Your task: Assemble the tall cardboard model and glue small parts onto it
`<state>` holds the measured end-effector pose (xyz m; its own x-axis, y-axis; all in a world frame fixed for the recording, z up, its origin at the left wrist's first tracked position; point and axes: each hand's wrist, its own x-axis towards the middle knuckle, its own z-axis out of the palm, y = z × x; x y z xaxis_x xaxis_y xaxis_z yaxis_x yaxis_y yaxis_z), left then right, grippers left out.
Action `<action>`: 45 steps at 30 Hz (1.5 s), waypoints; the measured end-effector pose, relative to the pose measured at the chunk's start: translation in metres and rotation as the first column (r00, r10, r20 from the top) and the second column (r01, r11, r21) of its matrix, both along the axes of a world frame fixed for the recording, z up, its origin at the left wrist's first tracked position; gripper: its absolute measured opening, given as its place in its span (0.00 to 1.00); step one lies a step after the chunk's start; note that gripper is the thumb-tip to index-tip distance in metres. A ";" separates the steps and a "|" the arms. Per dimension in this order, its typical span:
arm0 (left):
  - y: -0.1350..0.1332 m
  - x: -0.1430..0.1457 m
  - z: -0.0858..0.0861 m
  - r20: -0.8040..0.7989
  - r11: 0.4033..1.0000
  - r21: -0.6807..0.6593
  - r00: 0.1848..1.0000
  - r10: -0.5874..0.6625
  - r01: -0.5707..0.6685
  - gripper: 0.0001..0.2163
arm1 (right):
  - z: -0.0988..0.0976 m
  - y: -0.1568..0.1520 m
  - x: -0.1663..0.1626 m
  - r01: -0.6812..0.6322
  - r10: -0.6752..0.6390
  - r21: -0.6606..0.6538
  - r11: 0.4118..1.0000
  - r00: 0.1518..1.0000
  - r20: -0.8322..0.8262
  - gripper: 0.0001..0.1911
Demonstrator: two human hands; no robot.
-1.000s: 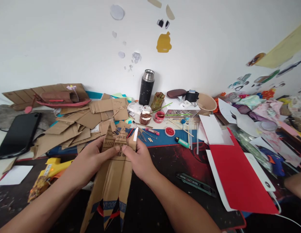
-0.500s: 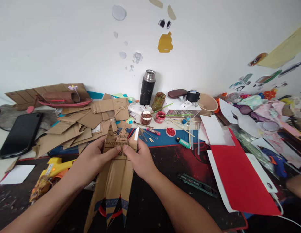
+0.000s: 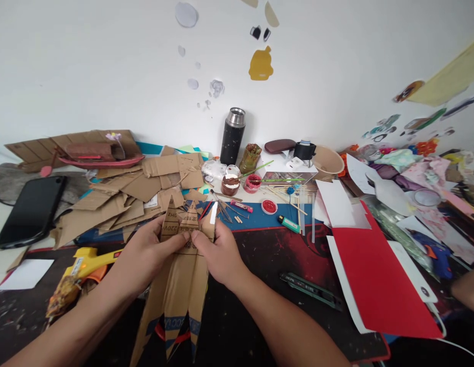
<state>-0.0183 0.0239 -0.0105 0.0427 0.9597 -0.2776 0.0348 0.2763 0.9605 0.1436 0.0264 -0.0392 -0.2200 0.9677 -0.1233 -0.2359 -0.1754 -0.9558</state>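
Between both hands is a piece of brown cardboard point(image 3: 178, 290), creased lengthwise into panels with pointed ends at top and bottom, printed with dark lettering and a blue band. My left hand point(image 3: 156, 247) is closed on its left edge, the thumb pressing near the middle. My right hand point(image 3: 219, 252) grips the right edge, its thumb tip almost meeting the left one. The fingers behind the cardboard are hidden. Partly covered below the cardboard, a red curved thing point(image 3: 160, 332) shows. Left of my left forearm lies a yellow glue gun point(image 3: 82, 265).
Cardboard scraps point(image 3: 107, 204) pile up at the left, behind them a model boat point(image 3: 103, 160). A black phone point(image 3: 30, 211) lies far left. A flask point(image 3: 233, 137) and paint jars point(image 3: 230, 184) stand by the wall. At right are a utility knife point(image 3: 311, 290) and red sheet point(image 3: 382, 280).
The cardboard's side panels look folded slightly further, its upper points a little closer together. Both hands keep hold in nearly the same place.
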 end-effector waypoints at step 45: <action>0.002 0.003 0.001 -0.020 0.998 0.062 0.999 0.033 -0.032 0.22 | -0.013 0.003 0.000 0.007 -0.005 0.057 0.998 0.999 -0.049 0.17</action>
